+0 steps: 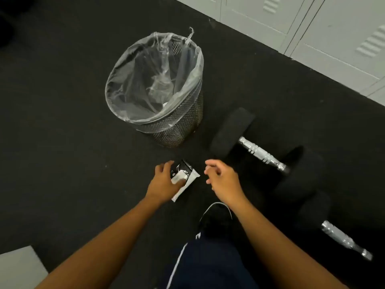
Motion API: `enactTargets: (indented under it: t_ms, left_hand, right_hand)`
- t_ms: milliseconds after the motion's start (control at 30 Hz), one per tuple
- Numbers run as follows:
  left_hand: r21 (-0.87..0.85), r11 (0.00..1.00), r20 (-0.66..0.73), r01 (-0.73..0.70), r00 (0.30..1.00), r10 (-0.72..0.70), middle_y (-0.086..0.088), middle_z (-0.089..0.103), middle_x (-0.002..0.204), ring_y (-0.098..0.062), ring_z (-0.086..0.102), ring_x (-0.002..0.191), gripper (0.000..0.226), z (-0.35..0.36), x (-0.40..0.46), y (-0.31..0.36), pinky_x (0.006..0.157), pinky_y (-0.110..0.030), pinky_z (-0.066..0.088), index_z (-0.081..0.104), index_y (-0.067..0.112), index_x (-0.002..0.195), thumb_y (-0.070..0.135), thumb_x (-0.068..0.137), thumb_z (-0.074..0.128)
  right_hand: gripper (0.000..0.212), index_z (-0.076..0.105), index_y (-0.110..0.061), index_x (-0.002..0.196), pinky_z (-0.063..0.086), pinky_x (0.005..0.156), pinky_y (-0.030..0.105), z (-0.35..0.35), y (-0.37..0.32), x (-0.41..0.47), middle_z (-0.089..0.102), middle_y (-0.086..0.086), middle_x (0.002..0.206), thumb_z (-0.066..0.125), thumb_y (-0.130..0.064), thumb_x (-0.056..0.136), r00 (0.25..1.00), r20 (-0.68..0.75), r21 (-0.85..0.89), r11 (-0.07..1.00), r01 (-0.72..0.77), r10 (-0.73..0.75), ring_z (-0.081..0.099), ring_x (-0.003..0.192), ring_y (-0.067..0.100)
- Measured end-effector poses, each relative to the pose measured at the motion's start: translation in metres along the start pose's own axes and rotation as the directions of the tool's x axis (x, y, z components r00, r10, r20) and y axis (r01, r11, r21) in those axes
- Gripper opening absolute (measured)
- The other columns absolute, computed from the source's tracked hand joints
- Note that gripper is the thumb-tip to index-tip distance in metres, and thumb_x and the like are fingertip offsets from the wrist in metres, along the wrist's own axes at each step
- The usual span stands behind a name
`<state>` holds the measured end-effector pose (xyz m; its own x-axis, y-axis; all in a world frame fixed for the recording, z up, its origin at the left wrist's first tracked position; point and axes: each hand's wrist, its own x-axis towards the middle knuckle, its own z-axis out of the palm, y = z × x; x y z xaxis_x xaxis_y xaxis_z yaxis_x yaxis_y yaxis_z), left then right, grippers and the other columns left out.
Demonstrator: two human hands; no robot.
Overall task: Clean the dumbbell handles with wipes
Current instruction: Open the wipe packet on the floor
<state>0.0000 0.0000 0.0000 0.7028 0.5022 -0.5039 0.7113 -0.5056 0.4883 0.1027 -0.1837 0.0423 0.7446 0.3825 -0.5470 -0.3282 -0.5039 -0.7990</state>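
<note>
A black and white pack of wipes lies on the dark floor in front of me. My left hand grips it, fingers curled over its top and thumb on its white flap. My right hand hovers just right of the pack with loosely curled fingers, holding nothing. A black dumbbell with a chrome handle lies on the floor to the right. A second dumbbell's chrome handle shows nearer me at the lower right.
A black mesh waste bin lined with a clear plastic bag stands behind the pack. Grey lockers line the far right. My black shoe and dark trouser leg are below my hands. A pale slab sits at the lower left.
</note>
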Motion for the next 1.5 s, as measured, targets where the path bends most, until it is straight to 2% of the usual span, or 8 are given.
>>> enactTargets:
  t_ms: [267, 567, 667, 767, 900, 1100, 1333, 1500]
  left_hand:
    - [0.213, 0.977, -0.024, -0.028, 0.999, 0.033, 0.0, 0.034, 0.141, -0.024, 0.062, 0.109, 0.094, 0.042, 0.017, -0.007, 0.087, -0.041, 0.056, 0.026, 0.032, 0.153, 0.052, 0.077, 0.078]
    - [0.241, 0.809, 0.188, -0.535, 0.844, 0.503, 0.01, 0.025, 0.154, -0.011, 0.047, 0.13, 0.081, 0.07, 0.013, 0.014, 0.093, -0.03, 0.055, 0.029, 0.042, 0.152, 0.038, 0.085, 0.075]
    - [0.106, 0.888, 0.04, -0.447, 0.895, 0.445, 0.011, 0.033, 0.14, -0.006, 0.052, 0.115, 0.059, 0.078, 0.008, 0.021, 0.082, -0.024, 0.055, 0.047, 0.034, 0.136, 0.034, 0.084, 0.074]
    - [0.222, 0.924, -0.052, -0.312, 0.942, 0.331, 0.009, 0.045, 0.115, -0.009, 0.057, 0.092, 0.034, 0.085, 0.005, 0.027, 0.07, -0.023, 0.053, 0.054, 0.028, 0.112, 0.047, 0.087, 0.069]
    - [0.254, 0.957, -0.13, -0.141, 0.975, 0.179, 0.004, 0.052, 0.099, -0.013, 0.057, 0.086, 0.049, 0.09, 0.011, 0.033, 0.068, -0.025, 0.048, 0.058, 0.023, 0.094, 0.07, 0.08, 0.064]
    - [0.365, 0.923, -0.126, -0.118, 0.977, 0.175, -0.005, 0.057, 0.111, -0.026, 0.062, 0.101, 0.057, 0.094, 0.015, 0.043, 0.076, -0.036, 0.051, 0.06, 0.016, 0.107, 0.068, 0.083, 0.06]
    - [0.529, 0.821, -0.08, -0.217, 0.95, 0.303, -0.007, 0.053, 0.121, -0.027, 0.063, 0.105, 0.043, 0.093, 0.009, 0.054, 0.071, -0.035, 0.052, 0.055, 0.017, 0.121, 0.052, 0.097, 0.05]
    - [0.318, 0.904, -0.083, -0.286, 0.941, 0.327, -0.009, 0.051, 0.114, -0.026, 0.061, 0.091, 0.018, 0.094, 0.008, 0.041, 0.067, -0.03, 0.045, 0.054, 0.014, 0.116, 0.024, 0.101, 0.053]
  right_hand:
    - [0.034, 0.06, -0.032, 0.133, 0.055, 0.099, 0.039, 0.016, 0.062, 0.016, 0.066, -0.013, 0.124, 0.061, -0.026, 0.099, 0.987, 0.057, -0.07, 0.987, -0.146, 0.15, 0.068, 0.105, 0.012]
    - [0.046, 0.053, -0.027, 0.142, 0.052, 0.101, 0.034, 0.004, 0.093, 0.034, 0.061, -0.008, 0.127, 0.065, -0.025, 0.097, 0.984, -0.092, -0.106, 0.981, -0.163, 0.154, 0.059, 0.117, 0.012]
    - [0.044, 0.056, -0.027, 0.136, 0.054, 0.094, 0.029, 0.006, 0.097, 0.034, 0.06, -0.009, 0.119, 0.067, -0.015, 0.095, 0.981, -0.138, -0.133, 0.979, -0.152, 0.134, 0.061, 0.11, 0.011]
    - [0.042, 0.057, -0.031, 0.128, 0.056, 0.086, 0.024, 0.013, 0.098, 0.026, 0.053, -0.009, 0.119, 0.067, -0.009, 0.094, 0.977, -0.206, -0.186, 0.979, -0.089, 0.05, 0.062, 0.104, 0.009]
    - [0.03, 0.066, -0.025, 0.125, 0.051, 0.083, 0.015, 0.02, 0.102, 0.015, 0.061, -0.006, 0.12, 0.061, -0.012, 0.098, 0.974, -0.212, -0.327, 0.945, 0.003, -0.076, 0.063, 0.103, 0.006]
    - [0.041, 0.058, -0.024, 0.141, 0.05, 0.088, 0.013, 0.022, 0.106, 0.006, 0.058, -0.005, 0.132, 0.057, -0.014, 0.101, 0.978, -0.168, -0.44, 0.897, 0.039, -0.125, 0.063, 0.11, 0.006]
    - [0.034, 0.066, -0.019, 0.132, 0.051, 0.093, 0.016, 0.03, 0.112, 0.003, 0.056, -0.006, 0.131, 0.061, -0.011, 0.099, 0.972, -0.187, -0.424, 0.904, 0.051, -0.143, 0.061, 0.111, 0.007]
    - [0.03, 0.069, -0.022, 0.127, 0.042, 0.074, 0.007, 0.033, 0.113, 0.007, 0.061, -0.005, 0.12, 0.06, -0.016, 0.099, 0.953, -0.278, -0.329, 0.944, 0.02, -0.117, 0.058, 0.092, 0.001]
